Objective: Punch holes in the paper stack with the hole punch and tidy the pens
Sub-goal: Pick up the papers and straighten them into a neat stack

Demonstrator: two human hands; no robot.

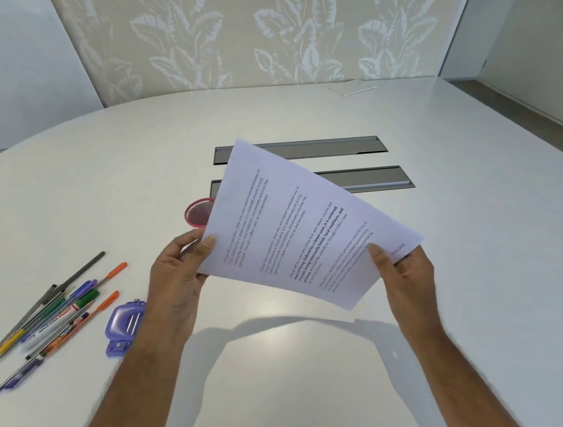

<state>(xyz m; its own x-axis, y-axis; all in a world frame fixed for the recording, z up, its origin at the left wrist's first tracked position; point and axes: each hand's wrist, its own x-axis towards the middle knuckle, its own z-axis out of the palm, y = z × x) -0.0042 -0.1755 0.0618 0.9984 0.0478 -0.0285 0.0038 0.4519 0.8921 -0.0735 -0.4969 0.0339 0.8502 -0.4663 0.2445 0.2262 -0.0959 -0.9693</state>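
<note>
Right now I hold the white printed paper stack (302,229) up off the white oval table (457,264), tilted. My left hand (178,272) pinches its near left edge, thumb on top, and my right hand (404,280) grips the right edge the same way. Neither hand is free.

To do this well, I judge I should square the sheets first, tapping one edge on the table so every page lines up, or the holes will wander. The small purple hole punch (123,327) lies just beside my left forearm, so I can keep one hand on the stack and reach for it with the other.

Loose pens and pencils (50,311) lie scattered left of the punch. A pink mesh cup (199,212) peeks from behind the paper; it looks like their home.
</note>
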